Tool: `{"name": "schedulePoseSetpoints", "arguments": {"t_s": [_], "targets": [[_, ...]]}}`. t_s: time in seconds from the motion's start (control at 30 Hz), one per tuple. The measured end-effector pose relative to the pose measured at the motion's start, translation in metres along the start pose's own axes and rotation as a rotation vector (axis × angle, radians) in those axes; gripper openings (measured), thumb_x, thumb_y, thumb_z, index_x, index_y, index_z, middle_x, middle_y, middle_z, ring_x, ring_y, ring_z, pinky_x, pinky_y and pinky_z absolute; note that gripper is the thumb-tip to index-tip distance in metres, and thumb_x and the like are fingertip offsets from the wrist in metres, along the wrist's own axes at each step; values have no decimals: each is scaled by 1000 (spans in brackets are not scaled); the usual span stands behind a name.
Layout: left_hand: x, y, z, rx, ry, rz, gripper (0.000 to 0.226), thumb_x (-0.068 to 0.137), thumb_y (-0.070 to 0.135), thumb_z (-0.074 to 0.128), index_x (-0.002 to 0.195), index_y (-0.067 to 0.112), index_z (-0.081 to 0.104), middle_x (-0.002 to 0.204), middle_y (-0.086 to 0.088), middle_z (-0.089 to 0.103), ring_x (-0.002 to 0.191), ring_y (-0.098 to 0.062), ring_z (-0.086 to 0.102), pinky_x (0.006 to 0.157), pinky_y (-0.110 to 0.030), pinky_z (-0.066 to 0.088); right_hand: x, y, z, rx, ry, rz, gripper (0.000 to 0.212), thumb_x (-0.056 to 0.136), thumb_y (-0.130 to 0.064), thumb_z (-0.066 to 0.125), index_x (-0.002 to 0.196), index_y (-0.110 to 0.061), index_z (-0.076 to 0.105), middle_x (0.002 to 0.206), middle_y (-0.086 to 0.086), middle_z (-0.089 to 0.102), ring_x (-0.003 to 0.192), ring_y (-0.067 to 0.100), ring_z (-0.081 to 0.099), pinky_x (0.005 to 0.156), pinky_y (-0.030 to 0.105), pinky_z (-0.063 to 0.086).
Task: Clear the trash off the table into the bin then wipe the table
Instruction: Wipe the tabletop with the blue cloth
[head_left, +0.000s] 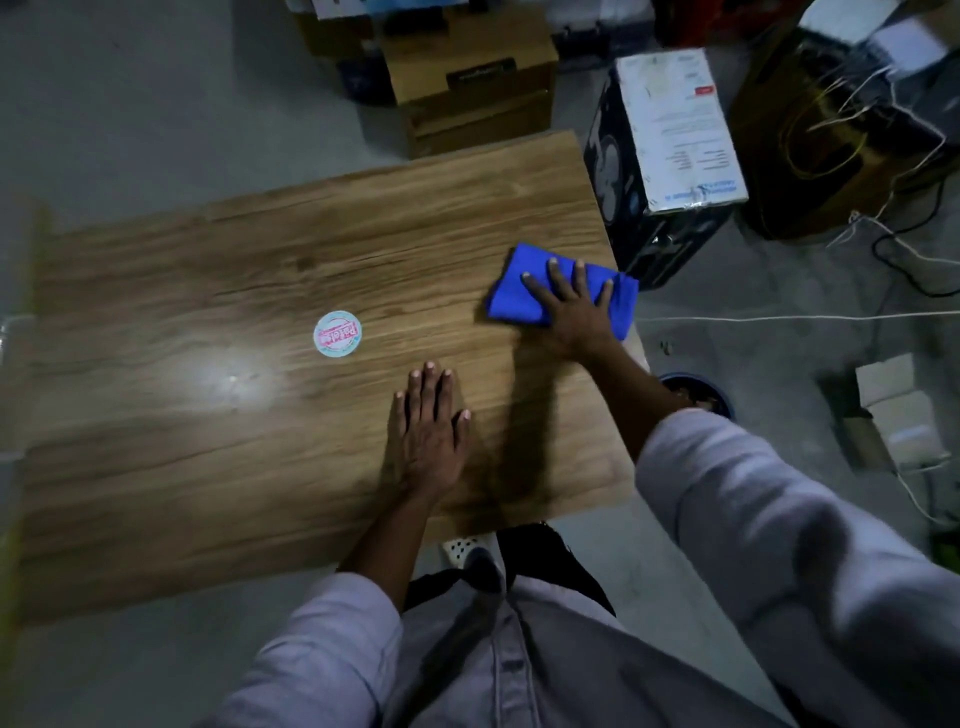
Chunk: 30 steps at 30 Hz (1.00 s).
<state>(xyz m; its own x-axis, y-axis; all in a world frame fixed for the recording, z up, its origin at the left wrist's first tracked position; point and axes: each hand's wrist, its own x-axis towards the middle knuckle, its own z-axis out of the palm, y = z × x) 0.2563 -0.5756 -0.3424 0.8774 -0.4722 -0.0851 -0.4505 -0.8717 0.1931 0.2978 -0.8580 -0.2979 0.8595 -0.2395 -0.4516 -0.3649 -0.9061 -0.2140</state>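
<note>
A folded blue cloth (511, 288) lies on the wooden table (218, 270) near its right edge. My right hand (574, 306) presses flat on the cloth with fingers spread and straight. My left hand (428, 431) rests flat on the bare tabletop nearer the front edge, fingers straight, holding nothing. A round white and pink sticker (337, 334) sits on the tabletop left of both hands. A dark round bin (698, 392) stands on the floor just off the table's right edge, partly hidden behind my right forearm.
Cardboard boxes (467, 88) stand behind the table. A black box with a white label (670, 150) sits at the far right corner. An open box with wires (836, 135) and loose cables lie on the floor to the right, with small cartons (896, 415) nearby.
</note>
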Motion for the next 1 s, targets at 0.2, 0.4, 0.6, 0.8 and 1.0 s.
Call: {"name": "schedulePoseSetpoints", "arguments": {"t_s": [0.2,0.4,0.6,0.8,1.0], "targets": [[-19,-4,-4,-31,-16,36,63,100,43,34,158,18,32,168,-6,20,156,-24,14,123,-51,16,-136,-19,88,63,66,-131,72,93,-47,57,158,-43,26,169,-4,13,155,40,5,116,70,-3],[-18,-7,-4,-83,-64,26,66,97,44,30,155,14,39,166,-10,26,153,-29,24,122,-50,16,-243,-30,95,244,-142,-157,69,75,-39,45,144,-40,54,158,-7,41,146,28,40,117,48,32],[-41,-19,-3,-108,-13,109,63,98,42,32,153,13,42,164,-11,30,152,-31,27,120,-49,18,-234,9,0,462,253,97,72,78,2,57,143,-30,57,142,11,61,124,33,60,99,30,45],[-81,-26,-1,-125,-6,102,60,101,39,31,154,15,40,164,-8,30,154,-26,23,122,-50,21,-185,-8,70,128,-41,345,68,98,-19,51,158,-37,26,169,10,15,148,50,20,112,74,25],[-93,-39,-3,-398,73,68,48,95,28,38,133,13,65,150,-6,53,143,-26,43,117,-43,29,-250,-110,137,-84,-234,-67,70,101,-25,49,161,-39,15,171,5,1,151,53,9,115,64,25]]}}
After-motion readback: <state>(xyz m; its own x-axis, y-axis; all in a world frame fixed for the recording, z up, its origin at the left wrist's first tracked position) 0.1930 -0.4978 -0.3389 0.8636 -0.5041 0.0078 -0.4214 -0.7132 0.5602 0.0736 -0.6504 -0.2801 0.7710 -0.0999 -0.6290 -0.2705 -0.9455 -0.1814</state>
